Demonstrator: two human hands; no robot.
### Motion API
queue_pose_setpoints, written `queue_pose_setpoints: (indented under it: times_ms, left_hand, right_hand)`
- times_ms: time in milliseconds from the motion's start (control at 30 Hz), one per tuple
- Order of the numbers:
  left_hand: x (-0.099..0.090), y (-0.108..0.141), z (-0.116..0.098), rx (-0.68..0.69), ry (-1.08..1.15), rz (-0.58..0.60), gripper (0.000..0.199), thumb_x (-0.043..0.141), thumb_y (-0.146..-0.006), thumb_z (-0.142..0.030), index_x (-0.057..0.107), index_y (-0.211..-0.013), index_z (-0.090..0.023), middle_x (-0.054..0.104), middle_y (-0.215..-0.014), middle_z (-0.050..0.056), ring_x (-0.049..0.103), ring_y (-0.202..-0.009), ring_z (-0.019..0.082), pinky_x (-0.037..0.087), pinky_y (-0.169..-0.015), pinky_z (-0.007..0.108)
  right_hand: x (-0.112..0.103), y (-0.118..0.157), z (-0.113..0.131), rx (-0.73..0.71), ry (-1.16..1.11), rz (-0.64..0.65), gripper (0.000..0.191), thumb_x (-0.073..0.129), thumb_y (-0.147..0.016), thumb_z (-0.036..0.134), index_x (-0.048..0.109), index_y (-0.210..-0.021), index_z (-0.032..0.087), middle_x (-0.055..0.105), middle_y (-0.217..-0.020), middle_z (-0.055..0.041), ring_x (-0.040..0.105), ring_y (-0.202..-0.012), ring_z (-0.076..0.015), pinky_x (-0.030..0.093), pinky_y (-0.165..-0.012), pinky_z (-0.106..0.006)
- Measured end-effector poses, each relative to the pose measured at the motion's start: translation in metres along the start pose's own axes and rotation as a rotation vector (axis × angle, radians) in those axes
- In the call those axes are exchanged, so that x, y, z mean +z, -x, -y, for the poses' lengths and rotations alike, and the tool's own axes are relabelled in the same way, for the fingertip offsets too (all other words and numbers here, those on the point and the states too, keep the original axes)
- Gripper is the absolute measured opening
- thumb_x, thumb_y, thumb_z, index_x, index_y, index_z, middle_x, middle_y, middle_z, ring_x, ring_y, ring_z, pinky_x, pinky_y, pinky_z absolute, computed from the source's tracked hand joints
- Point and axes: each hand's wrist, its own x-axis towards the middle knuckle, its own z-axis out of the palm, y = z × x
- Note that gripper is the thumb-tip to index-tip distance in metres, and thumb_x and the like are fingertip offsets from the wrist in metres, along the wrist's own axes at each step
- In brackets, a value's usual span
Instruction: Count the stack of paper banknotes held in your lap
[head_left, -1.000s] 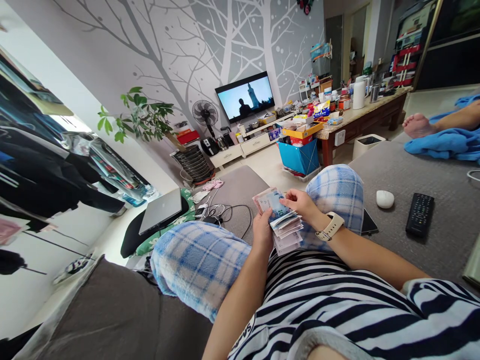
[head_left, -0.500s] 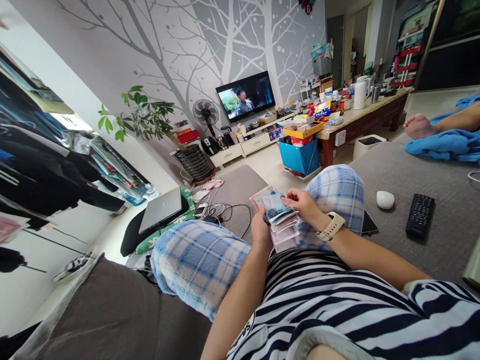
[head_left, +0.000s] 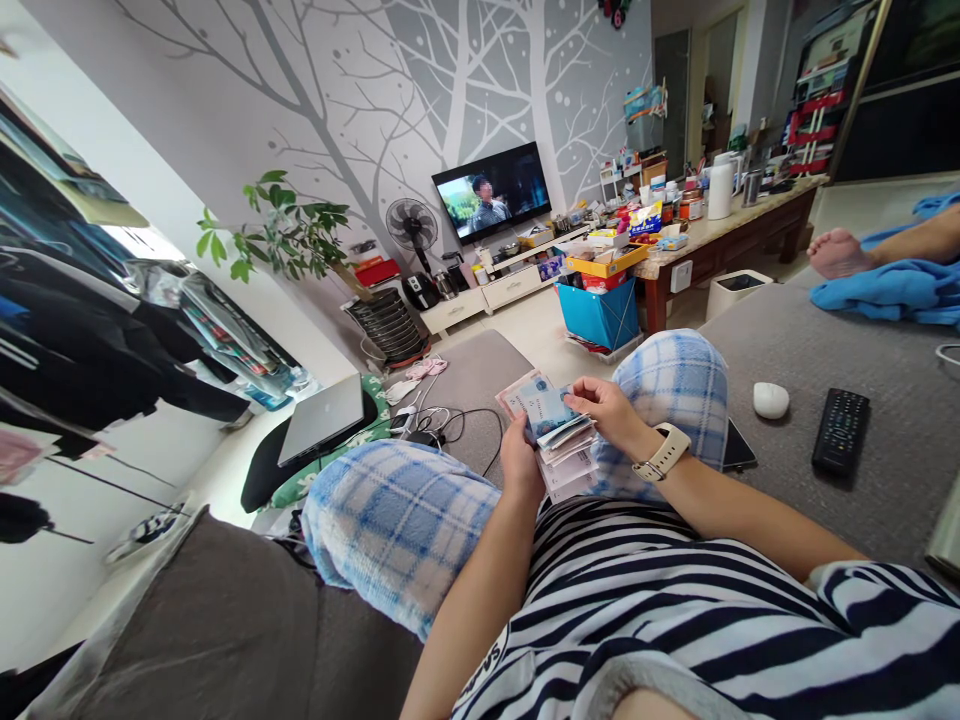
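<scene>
A fanned bundle of banknotes [head_left: 566, 455] lies between my hands, above my lap. My left hand [head_left: 521, 462] is closed round its left side, thumb on top. With fingers pinched, my right hand [head_left: 606, 408] grips the edge of a blue-green banknote [head_left: 550, 408] at the top of the bundle. Pinkish notes stick out behind that one at the upper left, and paler ones hang folded below. My right wrist wears a cream watch [head_left: 662, 453]. The fingers under the bundle are hidden.
On the grey sofa at the right are a white mouse [head_left: 770, 400], a black remote [head_left: 841, 432] and another person's foot [head_left: 840, 253]. Cables [head_left: 450, 425] and a laptop [head_left: 322, 420] lie to the left. A cluttered table [head_left: 697, 240] stands ahead.
The blue-green note and the pinkish notes at the top have spread slightly to the left. Both hands keep their hold, almost in the same place.
</scene>
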Motion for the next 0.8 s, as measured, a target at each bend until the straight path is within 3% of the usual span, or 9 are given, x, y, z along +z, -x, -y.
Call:
queue_pose_setpoints:
  times_ms: [267,433,633,800]
  left_hand:
    - [-0.0002,-0.0004,0.0022,-0.001,-0.001,0.011,0.02,0.059,-0.074,-0.024,0.069,-0.087,-0.012,0.072,-0.085,0.006,0.067,-0.078,0.018,0.051,-0.08,0.031]
    - [-0.0019,-0.001,0.0029,0.01,-0.02,0.038,0.024,0.062,-0.071,-0.028,0.068,-0.087,-0.011,0.071,-0.084,0.006,0.067,-0.08,0.019,0.05,-0.082,0.034]
    - [-0.0052,-0.0035,0.0054,-0.014,0.008,0.065,0.024,0.061,-0.069,-0.029,0.067,-0.087,-0.014,0.071,-0.084,0.005,0.066,-0.081,0.019,0.049,-0.08,0.033]
    - [-0.0046,-0.0007,0.0036,-0.003,-0.014,0.102,0.028,0.064,-0.065,-0.028,0.066,-0.089,-0.014,0.07,-0.082,0.005,0.066,-0.08,0.02,0.049,-0.078,0.033]
  right_hand:
    - [-0.0006,0.0022,0.0061,-0.012,0.022,0.008,0.03,0.064,-0.074,0.046,0.057,-0.071,0.017,0.053,-0.065,0.0015,0.046,-0.062,-0.0117,0.038,-0.059,-0.025]
    - [-0.0005,0.0022,0.0065,-0.033,0.006,0.003,0.028,0.065,-0.074,0.045,0.059,-0.078,0.018,0.057,-0.071,0.0005,0.05,-0.066,-0.0127,0.04,-0.062,-0.026]
    - [-0.0018,0.0042,0.0087,-0.046,0.028,0.008,0.031,0.054,-0.083,0.047,0.059,-0.073,0.018,0.055,-0.06,0.0002,0.046,-0.057,-0.0123,0.036,-0.056,-0.026]
    - [-0.0024,-0.001,0.0015,-0.012,0.06,-0.053,0.033,0.064,-0.074,0.05,0.054,-0.07,0.019,0.054,-0.06,0.0016,0.046,-0.057,-0.0121,0.036,-0.055,-0.026]
